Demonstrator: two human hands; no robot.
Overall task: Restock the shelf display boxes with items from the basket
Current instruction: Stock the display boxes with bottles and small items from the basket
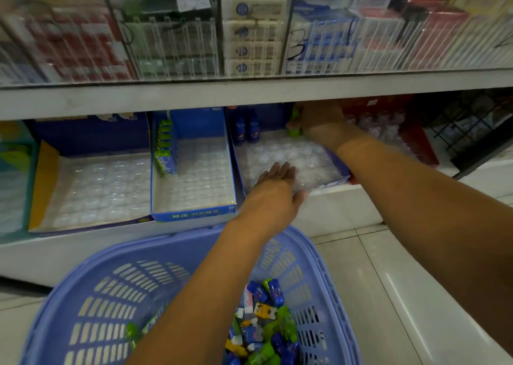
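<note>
The right hand (319,117), at the upper centre of the frame, closes its grip on a green bottle (294,131) and sets it at the back of the right display box (333,181), beside two blue bottles (247,131). The left hand (274,187) lies open and empty on the box's front edge, probably to keep it steady. More items wait in the basket (138,281) at the bottom.

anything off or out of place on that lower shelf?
Nothing spilled or damaged. The three display boxes are nearly bare: one row of green packs in the middle box, two blue bottles in the right box.

Under my hands I see glossy clear plastic tray liners (286,153) in printed cardboard display boxes (194,213); nearer me, the matt slotted plastic basket (116,281) and shiny floor tiles (402,295).
</note>
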